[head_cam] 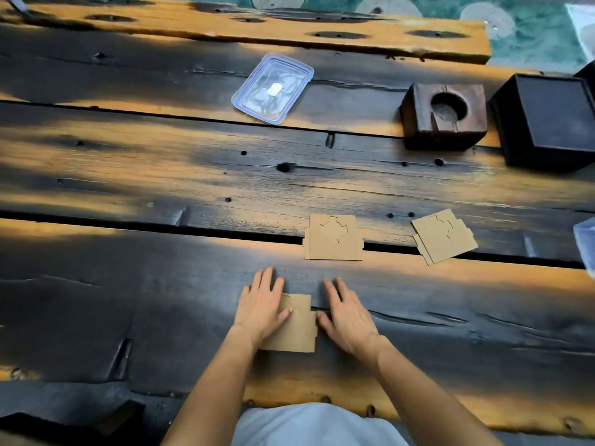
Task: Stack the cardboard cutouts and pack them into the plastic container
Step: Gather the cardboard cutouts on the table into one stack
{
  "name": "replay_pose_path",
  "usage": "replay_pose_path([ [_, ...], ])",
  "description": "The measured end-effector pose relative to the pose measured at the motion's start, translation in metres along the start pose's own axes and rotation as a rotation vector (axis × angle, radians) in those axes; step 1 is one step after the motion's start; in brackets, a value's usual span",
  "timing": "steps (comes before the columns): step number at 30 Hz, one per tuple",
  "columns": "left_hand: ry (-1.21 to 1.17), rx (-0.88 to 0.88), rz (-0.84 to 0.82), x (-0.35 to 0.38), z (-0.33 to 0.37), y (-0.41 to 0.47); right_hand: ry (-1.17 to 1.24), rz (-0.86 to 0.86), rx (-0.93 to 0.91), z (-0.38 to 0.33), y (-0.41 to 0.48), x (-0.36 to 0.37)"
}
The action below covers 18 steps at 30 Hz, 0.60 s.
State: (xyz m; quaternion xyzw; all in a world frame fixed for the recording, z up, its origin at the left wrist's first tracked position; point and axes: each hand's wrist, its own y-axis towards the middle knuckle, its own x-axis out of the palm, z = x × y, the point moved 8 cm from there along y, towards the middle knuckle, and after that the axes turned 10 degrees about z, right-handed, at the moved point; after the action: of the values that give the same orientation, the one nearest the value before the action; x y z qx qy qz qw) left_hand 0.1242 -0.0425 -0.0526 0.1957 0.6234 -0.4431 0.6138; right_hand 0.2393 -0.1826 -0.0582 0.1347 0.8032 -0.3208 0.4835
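**Cardboard cutouts unstacked, nothing packed**

Three lie singly on the wooden table (128, 284): the near cutout (297, 329) at the hands, the middle cutout (333, 238) and right cutout (444, 236) beyond it, well apart. The plastic container (257, 101) sits far across, without cardboard in it. Stacking looks barely begun. The left hand (260, 307) presses flat on the near cutout, fingers straight; the right hand (346, 313), fingers straight and slightly spread, rests beside it, thumb touching its edge.
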Motion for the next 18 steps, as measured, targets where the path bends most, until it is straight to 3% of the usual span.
replay_pose_path([
  [8,0.023,0.032,-0.154,-0.018,0.04,0.082,-0.133,0.025,0.02,0.056,0.069,-0.055],
  [18,0.03,0.028,-0.177,-0.009,0.043,0.138,-0.251,-0.063,-0.087,0.07,0.133,-0.062],
])
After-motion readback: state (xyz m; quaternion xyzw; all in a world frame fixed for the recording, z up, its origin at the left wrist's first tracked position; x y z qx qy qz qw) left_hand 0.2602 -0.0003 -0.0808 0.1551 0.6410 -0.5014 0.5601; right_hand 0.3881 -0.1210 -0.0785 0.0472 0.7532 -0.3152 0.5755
